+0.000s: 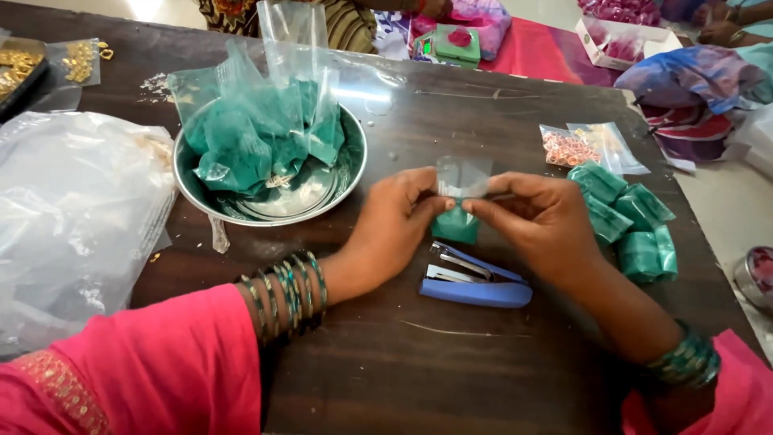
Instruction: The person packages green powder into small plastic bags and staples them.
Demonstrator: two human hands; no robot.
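Note:
My left hand point(394, 229) and my right hand point(539, 221) pinch a small clear plastic packet point(459, 201) between their fingertips, one at each side. Its lower part is filled with green material and its clear top stands up above the fingers. Just below the packet, a blue stapler point(475, 282) lies flat on the dark wooden table point(419, 354). To the left stands a steel bowl point(278, 209) holding several clear packets with green filling point(250, 133). A pile of folded green packets point(632, 221) lies right of my right hand.
A large crumpled clear bag point(72, 217) covers the table's left side. Small packets of pink rings point(568, 149) lie at the back right, packets of gold pieces point(76, 60) at the back left. Other people sit across the table near a white box point(624, 40).

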